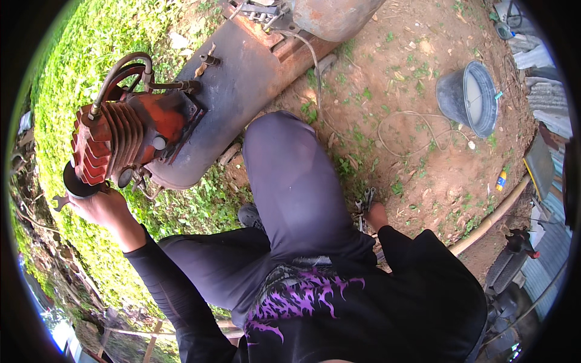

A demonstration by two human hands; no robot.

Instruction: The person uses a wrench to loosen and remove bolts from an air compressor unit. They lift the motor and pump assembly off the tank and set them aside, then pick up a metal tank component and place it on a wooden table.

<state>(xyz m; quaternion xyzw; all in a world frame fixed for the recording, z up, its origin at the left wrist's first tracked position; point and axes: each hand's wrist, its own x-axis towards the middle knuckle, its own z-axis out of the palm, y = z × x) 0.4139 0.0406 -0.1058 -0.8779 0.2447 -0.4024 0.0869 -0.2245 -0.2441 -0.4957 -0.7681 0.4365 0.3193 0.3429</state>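
Note:
My left hand [106,212] is closed around a wrench [59,202], whose open jaw sticks out past the fingers. It rests against the black round air filter [80,181] at the end of the red finned compressor head [118,139]. The head sits on a long, rusty grey tank [236,78] lying on the grass. Beside my right knee, my right hand [377,215] is down low, closed on several metal wrenches [365,201] that fan out at its edge. My fingers there are mostly hidden by the tools and my sleeve.
A dark bucket [448,97] with pale liquid stands at the right on bare soil. A thin cord [387,136] loops across the ground from the tank. Farther right lie a small yellow-and-blue container [501,180], a bamboo pole [493,218] and corrugated sheets [548,242].

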